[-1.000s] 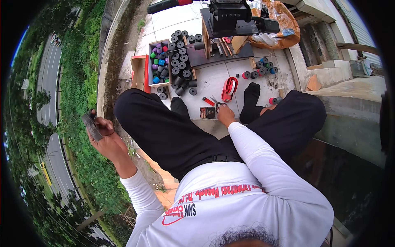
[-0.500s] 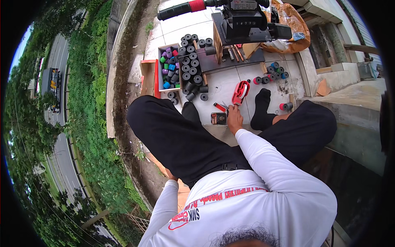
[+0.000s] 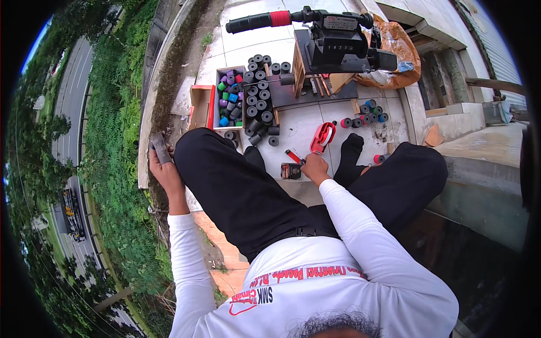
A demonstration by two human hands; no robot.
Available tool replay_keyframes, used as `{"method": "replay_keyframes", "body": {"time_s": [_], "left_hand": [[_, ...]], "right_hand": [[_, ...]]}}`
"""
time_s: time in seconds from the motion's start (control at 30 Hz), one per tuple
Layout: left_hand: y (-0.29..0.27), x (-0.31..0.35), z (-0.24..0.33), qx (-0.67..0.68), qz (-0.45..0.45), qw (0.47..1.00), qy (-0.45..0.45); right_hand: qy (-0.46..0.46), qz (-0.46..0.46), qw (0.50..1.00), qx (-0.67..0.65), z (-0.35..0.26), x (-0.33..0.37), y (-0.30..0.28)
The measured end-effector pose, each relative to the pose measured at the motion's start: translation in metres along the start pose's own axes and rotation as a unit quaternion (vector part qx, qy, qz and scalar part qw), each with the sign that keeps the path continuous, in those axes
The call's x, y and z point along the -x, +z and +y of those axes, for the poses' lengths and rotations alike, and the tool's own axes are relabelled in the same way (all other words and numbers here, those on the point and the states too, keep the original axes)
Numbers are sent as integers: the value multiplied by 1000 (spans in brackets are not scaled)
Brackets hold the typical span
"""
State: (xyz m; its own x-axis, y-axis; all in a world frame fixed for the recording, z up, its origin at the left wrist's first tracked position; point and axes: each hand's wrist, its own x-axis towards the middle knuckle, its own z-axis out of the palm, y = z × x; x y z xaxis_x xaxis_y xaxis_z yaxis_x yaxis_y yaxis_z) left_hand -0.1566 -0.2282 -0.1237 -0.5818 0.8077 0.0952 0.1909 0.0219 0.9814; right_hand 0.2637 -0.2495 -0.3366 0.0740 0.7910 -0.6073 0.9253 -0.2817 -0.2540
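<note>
My left hand [image 3: 166, 174] is raised beside my left knee, its fingers closed on a flat grey-brown strip [image 3: 161, 147]. Low over the tiles between my feet, my right hand [image 3: 316, 168] has its fingers drawn together; what they pinch, if anything, is hidden. The fingertips are at the near end of a slim red-and-black tool [image 3: 293, 156], whose kind I cannot make out. A small dark box [image 3: 291, 171] lies just left of that hand. Beyond the hand lies a red tape dispenser [image 3: 323, 138].
Ahead stands a black hand-cranked machine [image 3: 338, 42] on a wooden support. Black rolls [image 3: 260, 94] crowd left of it, beside a box of coloured rolls [image 3: 218, 121]. More rolls [image 3: 365, 119] lie right. A low wall [image 3: 147, 129] borders the left, with greenery and a road beyond.
My left hand has come up from beside my hip to my left knee, with the grey-brown strip now in view. The view has shifted slightly; my right hand stays near the red-and-black tool.
</note>
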Motion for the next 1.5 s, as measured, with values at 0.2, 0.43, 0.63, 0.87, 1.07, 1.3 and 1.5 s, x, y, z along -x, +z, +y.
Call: {"method": "replay_keyframes", "body": {"time_s": [0.2,0.43,0.63,0.87,1.07,1.3,1.5], "left_hand": [[117,-6,140,-79,-332,933,111],[237,-8,121,-69,-376,886,264],[260,-8,118,56,-339,909,237],[259,2,115,57,-332,911,238],[255,6,114,67,-340,910,228],[248,5,117,14,-320,914,250],[240,0,117,-13,-331,917,222]], "right_hand": [[-52,-36,975,-212,-60,30,-150],[-219,122,916,-313,-74,124,-340],[-242,158,954,-76,-124,132,-413],[-250,177,950,63,-161,112,-430],[-233,170,953,95,-169,104,-433],[-292,206,932,59,-165,95,-430],[-309,210,926,55,-167,88,-427]]}}
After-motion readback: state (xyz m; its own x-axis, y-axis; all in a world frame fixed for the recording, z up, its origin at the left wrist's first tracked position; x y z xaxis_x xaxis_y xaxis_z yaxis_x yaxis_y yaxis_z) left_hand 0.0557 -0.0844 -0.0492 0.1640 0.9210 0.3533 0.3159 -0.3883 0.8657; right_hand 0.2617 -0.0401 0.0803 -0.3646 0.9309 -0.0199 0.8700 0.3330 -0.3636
